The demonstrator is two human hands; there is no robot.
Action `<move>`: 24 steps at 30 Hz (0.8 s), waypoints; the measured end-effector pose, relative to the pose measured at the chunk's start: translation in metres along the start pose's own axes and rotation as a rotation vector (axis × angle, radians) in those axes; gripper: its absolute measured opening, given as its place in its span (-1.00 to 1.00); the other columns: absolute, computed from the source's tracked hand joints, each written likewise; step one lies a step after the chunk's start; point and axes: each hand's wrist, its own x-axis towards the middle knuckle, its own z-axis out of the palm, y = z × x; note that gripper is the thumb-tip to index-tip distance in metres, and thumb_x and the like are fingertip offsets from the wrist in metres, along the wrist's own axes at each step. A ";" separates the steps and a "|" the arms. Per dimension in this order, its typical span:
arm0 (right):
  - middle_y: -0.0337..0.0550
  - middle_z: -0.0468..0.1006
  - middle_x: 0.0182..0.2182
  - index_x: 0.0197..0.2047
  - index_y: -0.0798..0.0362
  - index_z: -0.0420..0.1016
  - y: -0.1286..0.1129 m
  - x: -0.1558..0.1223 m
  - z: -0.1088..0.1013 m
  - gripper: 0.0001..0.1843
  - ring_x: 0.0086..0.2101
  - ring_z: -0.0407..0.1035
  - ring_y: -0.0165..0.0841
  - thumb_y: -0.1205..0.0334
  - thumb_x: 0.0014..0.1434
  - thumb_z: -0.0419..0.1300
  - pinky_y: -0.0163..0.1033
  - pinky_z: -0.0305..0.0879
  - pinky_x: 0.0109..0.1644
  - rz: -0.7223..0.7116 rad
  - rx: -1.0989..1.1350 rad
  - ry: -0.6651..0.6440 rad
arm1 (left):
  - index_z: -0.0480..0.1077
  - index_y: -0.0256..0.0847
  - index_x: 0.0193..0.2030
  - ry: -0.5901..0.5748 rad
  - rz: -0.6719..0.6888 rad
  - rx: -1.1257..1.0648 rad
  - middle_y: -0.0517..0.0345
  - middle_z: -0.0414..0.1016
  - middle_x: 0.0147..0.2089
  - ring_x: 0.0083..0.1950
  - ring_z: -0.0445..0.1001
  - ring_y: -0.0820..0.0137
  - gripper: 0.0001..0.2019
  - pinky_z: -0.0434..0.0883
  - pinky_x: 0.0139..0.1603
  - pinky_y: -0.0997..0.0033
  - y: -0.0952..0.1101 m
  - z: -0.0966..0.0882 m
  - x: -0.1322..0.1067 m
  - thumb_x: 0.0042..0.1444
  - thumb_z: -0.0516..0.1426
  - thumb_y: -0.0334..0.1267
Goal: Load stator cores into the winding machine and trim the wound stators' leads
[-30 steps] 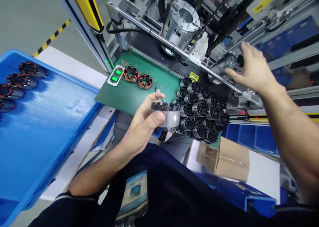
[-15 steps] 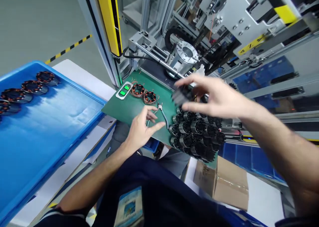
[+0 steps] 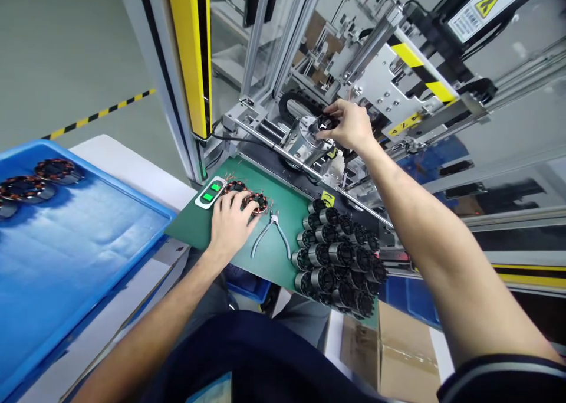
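Observation:
My right hand [image 3: 347, 127] reaches into the machine and grips a black stator core [image 3: 324, 123] between thumb and fingers. That core is at the top of a round metal fixture [image 3: 305, 134]; whether it is fully seated I cannot tell. On the green work surface, my left hand [image 3: 232, 221] curls its fingers and thumb onto a copper-wound stator [image 3: 262, 202]. A second wound stator [image 3: 235, 186] sits beside it, partly behind the fingers. Just right of this hand lie cutting pliers [image 3: 275, 219], handles spread.
Bare stator cores [image 3: 340, 254] stand stacked at the right of the green mat [image 3: 292, 214]. A two-button green switch panel [image 3: 210, 193] is at its left. The blue tray [image 3: 110, 238] far left holds several wound stators. A cardboard box [image 3: 404, 350] stands lower right.
My right hand has carried the black core forward from above the stacked cores to the round fixture. My left hand has moved left from the pliers onto the wound stators.

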 end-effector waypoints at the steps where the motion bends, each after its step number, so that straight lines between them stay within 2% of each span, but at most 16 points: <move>1: 0.00 0.79 0.23 0.28 -0.09 0.71 -0.002 0.002 -0.001 -0.17 0.28 0.59 0.15 -0.17 0.01 0.73 0.29 0.49 0.50 -0.008 -0.021 -0.020 | 0.70 -0.10 0.13 0.003 -0.002 -0.002 -0.17 0.61 0.48 0.47 0.49 -0.16 -0.77 0.46 0.49 -0.30 -0.001 0.000 0.000 0.59 0.22 -0.11; 5: -0.16 0.81 0.21 0.25 -0.22 0.75 -0.010 0.008 -0.008 -0.21 0.23 0.61 0.11 -0.11 -0.04 0.77 0.32 0.52 0.46 -0.017 -0.110 -0.085 | 0.70 -0.09 0.11 0.024 -0.017 -0.013 -0.15 0.63 0.45 0.46 0.51 -0.15 -0.80 0.46 0.49 -0.29 -0.001 0.000 -0.001 0.57 0.24 -0.13; 9: -0.10 0.82 0.18 0.24 -0.13 0.76 -0.015 0.012 -0.010 -0.23 0.18 0.62 0.06 -0.11 -0.01 0.77 0.27 0.53 0.41 0.006 -0.132 -0.105 | 0.70 -0.10 0.12 0.062 -0.020 -0.032 -0.13 0.65 0.44 0.48 0.51 -0.14 -0.80 0.41 0.58 -0.32 -0.001 0.000 0.000 0.57 0.25 -0.15; 12: -0.09 0.82 0.16 0.22 -0.12 0.77 -0.012 0.015 -0.010 -0.23 0.19 0.64 0.07 -0.05 -0.03 0.79 0.28 0.52 0.46 -0.032 -0.082 -0.148 | 0.71 -0.10 0.19 0.140 -0.006 -0.053 -0.14 0.68 0.43 0.50 0.52 -0.12 -0.77 0.35 0.64 -0.31 0.000 -0.001 -0.004 0.56 0.29 -0.12; 14: -0.08 0.82 0.14 0.21 -0.11 0.77 -0.009 0.020 -0.010 -0.26 0.18 0.66 0.07 -0.01 -0.03 0.78 0.28 0.52 0.47 -0.047 -0.057 -0.182 | 0.73 -0.03 0.19 0.242 0.029 -0.048 -0.12 0.73 0.36 0.42 0.58 -0.09 -0.75 0.44 0.49 -0.24 0.001 -0.003 -0.010 0.50 0.36 -0.04; 17: -0.08 0.81 0.11 0.20 -0.10 0.78 -0.005 0.030 -0.012 -0.29 0.14 0.67 0.04 0.06 -0.01 0.78 0.25 0.55 0.44 -0.022 -0.066 -0.229 | 0.74 0.00 0.05 0.372 0.137 -0.047 -0.04 0.80 0.14 0.17 0.65 0.01 -0.79 0.49 0.15 -0.02 0.006 -0.006 -0.025 0.40 0.46 0.00; 20: -0.08 0.80 0.11 0.21 -0.11 0.78 0.001 0.039 -0.014 -0.28 0.14 0.67 0.01 0.04 0.00 0.79 0.21 0.56 0.43 0.002 -0.064 -0.279 | 0.67 -0.09 -0.05 0.282 0.188 -0.168 0.06 0.75 -0.05 -0.01 0.62 0.18 -0.85 0.50 0.03 0.16 0.013 -0.008 -0.041 0.41 0.46 -0.11; 22: -0.08 0.78 0.12 0.23 -0.11 0.76 0.007 0.044 -0.014 -0.26 0.16 0.66 0.00 0.01 0.01 0.79 0.21 0.56 0.45 0.008 -0.039 -0.310 | 0.61 -0.11 -0.09 0.181 0.168 -0.239 0.16 0.69 -0.15 -0.11 0.61 0.30 -0.87 0.51 -0.03 0.26 0.018 -0.007 -0.048 0.45 0.42 -0.17; 24: -0.05 0.76 0.12 0.26 -0.07 0.73 0.015 0.046 -0.013 -0.19 0.18 0.65 0.01 -0.03 -0.01 0.80 0.23 0.56 0.45 0.010 0.000 -0.331 | 0.57 -0.10 -0.12 0.128 0.130 -0.257 0.26 0.64 -0.22 -0.18 0.60 0.37 -0.85 0.49 -0.09 0.29 0.022 -0.005 -0.053 0.48 0.41 -0.18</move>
